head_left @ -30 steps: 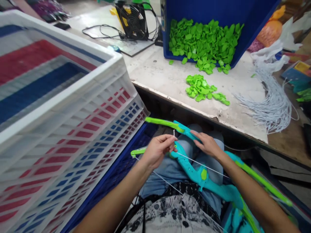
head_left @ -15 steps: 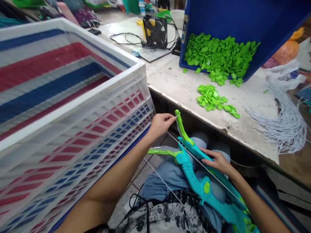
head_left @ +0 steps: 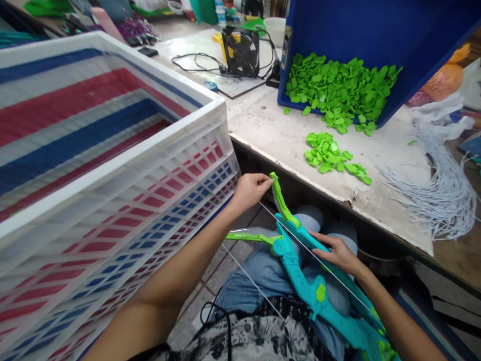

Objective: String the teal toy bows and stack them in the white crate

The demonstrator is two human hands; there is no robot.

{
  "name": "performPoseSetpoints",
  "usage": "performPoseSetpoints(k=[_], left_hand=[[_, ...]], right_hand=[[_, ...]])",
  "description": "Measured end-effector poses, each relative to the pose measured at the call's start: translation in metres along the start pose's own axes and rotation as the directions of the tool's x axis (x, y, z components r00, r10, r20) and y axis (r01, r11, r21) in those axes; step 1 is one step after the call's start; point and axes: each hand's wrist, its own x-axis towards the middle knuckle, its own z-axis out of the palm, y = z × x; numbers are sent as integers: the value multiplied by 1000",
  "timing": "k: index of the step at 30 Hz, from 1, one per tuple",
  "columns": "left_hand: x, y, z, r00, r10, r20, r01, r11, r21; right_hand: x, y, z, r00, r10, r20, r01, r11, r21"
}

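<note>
Two teal and green plastic toy bows lie across my lap. My left hand (head_left: 250, 191) pinches the white string at the green tip of the far toy bow (head_left: 286, 213), its fingertips touching the tip. From there the bow string (head_left: 295, 236) runs down to the right. My right hand (head_left: 338, 253) is closed around the teal body of that same bow, steadying it; part of its grip is hidden behind the fingers. Nearer to me, the second toy bow (head_left: 300, 278) rests on my thighs, its green limb pointing left and its own string hanging slack-looking below.
A white plastic crate (head_left: 221, 108) with a striped lining stands at the left. On the worktable (head_left: 263, 118), a tipped blue bin (head_left: 338, 30) spills green plastic pieces (head_left: 326, 153). White strings (head_left: 443, 185) hang in a bundle at right. A black fan (head_left: 240, 51) stands behind.
The string end at the bow's green tip has shifted slightly, with my left fingers pressed closer to the tip. My right hand and both bows stay nearly still.
</note>
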Motion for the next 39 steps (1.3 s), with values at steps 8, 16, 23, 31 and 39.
performPoseSetpoints(k=[8, 16, 23, 31, 39], left_hand=[[0, -4, 9, 999, -9, -48, 0, 985, -173], [-17, -10, 14, 996, -8, -83, 3, 998, -63], [-25, -13, 17, 994, 1, -111, -6, 999, -51], [-23, -19, 15, 990, -10, -139, 0, 997, -72], [-23, -21, 6, 990, -53, -128, 44, 996, -75]], right_hand=[[-5, -5, 8, 996, -83, -34, 78, 988, -136], [7, -26, 2, 979, -186, -82, 145, 922, -360], [113, -110, 13, 819, -447, -360, 440, 892, -106], [149, -123, 35, 885, -321, -337, 408, 883, 231], [162, -120, 29, 739, -426, -521, 410, 899, -154]])
